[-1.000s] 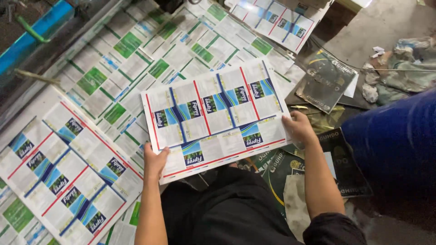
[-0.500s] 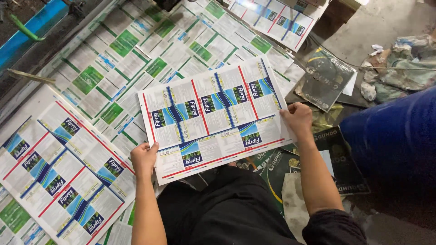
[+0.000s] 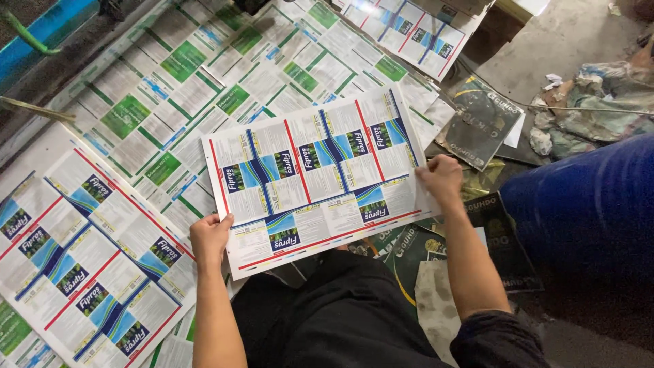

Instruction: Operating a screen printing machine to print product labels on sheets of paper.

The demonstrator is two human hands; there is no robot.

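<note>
1. Head view: the left hand [image 3: 210,235] pinches the lower left corner of a printed sheet [image 3: 317,174], and the right hand [image 3: 441,178] grips its right edge.
2. The sheet is held flat above the person's lap, its long axis running left to right and tilted up toward the right (red and blue stripes cross it).
3. More printed sheets [image 3: 82,252] cover the floor [image 3: 572,34] at left; a blue drum [image 3: 586,204] stands at right.
</note>
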